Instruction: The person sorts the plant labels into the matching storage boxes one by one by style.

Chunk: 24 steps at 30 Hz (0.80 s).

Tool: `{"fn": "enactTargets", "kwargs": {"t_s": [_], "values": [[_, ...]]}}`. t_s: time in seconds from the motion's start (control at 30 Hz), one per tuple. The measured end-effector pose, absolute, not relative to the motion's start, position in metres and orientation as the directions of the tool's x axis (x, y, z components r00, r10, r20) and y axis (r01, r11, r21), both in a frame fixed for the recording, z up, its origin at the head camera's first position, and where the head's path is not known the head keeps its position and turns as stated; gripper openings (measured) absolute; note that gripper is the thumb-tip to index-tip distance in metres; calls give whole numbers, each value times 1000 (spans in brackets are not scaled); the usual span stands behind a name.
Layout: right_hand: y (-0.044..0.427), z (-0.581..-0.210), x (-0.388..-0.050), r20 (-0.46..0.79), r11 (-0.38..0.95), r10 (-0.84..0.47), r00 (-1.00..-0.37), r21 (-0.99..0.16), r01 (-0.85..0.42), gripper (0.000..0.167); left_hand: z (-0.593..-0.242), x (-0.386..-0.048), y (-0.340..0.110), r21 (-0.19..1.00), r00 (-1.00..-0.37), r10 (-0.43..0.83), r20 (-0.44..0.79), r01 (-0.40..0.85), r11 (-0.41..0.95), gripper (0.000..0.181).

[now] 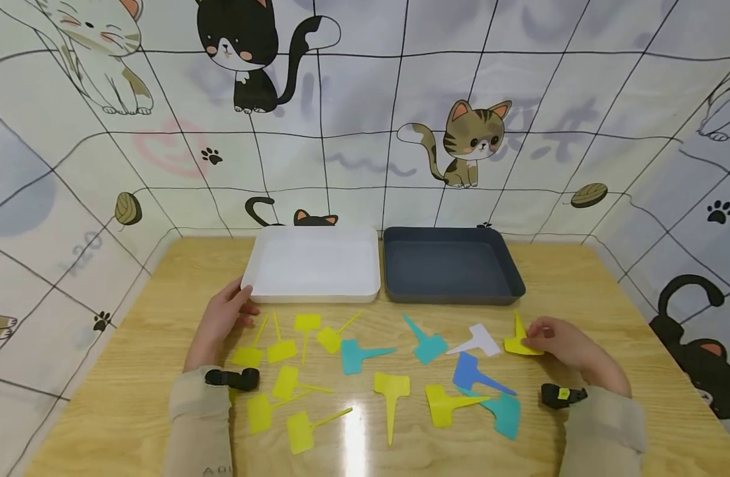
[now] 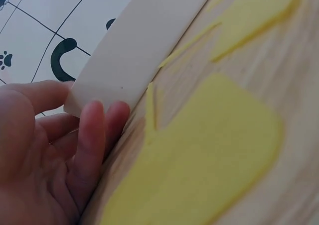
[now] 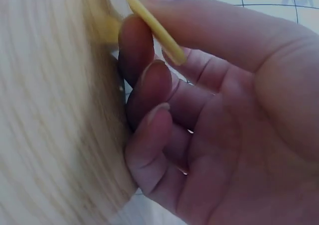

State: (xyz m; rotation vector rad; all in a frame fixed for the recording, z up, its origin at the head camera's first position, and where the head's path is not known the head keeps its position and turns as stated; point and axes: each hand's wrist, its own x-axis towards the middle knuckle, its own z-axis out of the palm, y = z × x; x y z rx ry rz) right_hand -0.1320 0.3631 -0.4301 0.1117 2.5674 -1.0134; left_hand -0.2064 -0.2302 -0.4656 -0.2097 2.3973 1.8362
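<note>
My left hand [image 1: 220, 320] holds the left front corner of a white tray [image 1: 311, 296]; in the left wrist view, fingertips [image 2: 92, 113] lie against the tray's outer wall [image 2: 132, 51]. Between thumb and fingers, my right hand [image 1: 558, 341] pinches a yellow T-shaped plant label [image 1: 514, 344] at the right of the table. Seen from the right wrist, that label shows edge-on as a thin yellow strip [image 3: 162, 36], with the other fingers curled below it. Nearby lie a white label [image 1: 478, 340] and a blue label [image 1: 469, 372].
A dark grey tray [image 1: 454, 299] stands right of the white one. Several yellow labels [image 1: 299, 432] lie at the left and middle of the wooden table [image 1: 132, 397], with teal labels [image 1: 430, 348] among them. Cat-patterned cloth [image 1: 365, 159] surrounds the table's back and sides.
</note>
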Motion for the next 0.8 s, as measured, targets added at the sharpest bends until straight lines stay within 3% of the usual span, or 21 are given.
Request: {"fn": "enactTargets", "kwargs": {"t_s": [0.13,0.5,0.67,0.8], "values": [[365,-429,-131,-335,734,-100,-937,-660,158,36,-465,-210,-230,958,-984,-60,-166,-175,228,55],[373,-433,-126,-317,730,-63,-946,-661,172,28,-473,-211,-228,974,-971,-174,-162,-186,128,53],[375,-432,-127,-287,701,-35,-957,-689,181,30,-475,-214,-226,973,-953,-266,-142,-184,139,50],[373,-432,-127,-264,668,18,-964,-714,208,34,-469,-216,-230,979,-956,-260,-135,-169,112,50]]}}
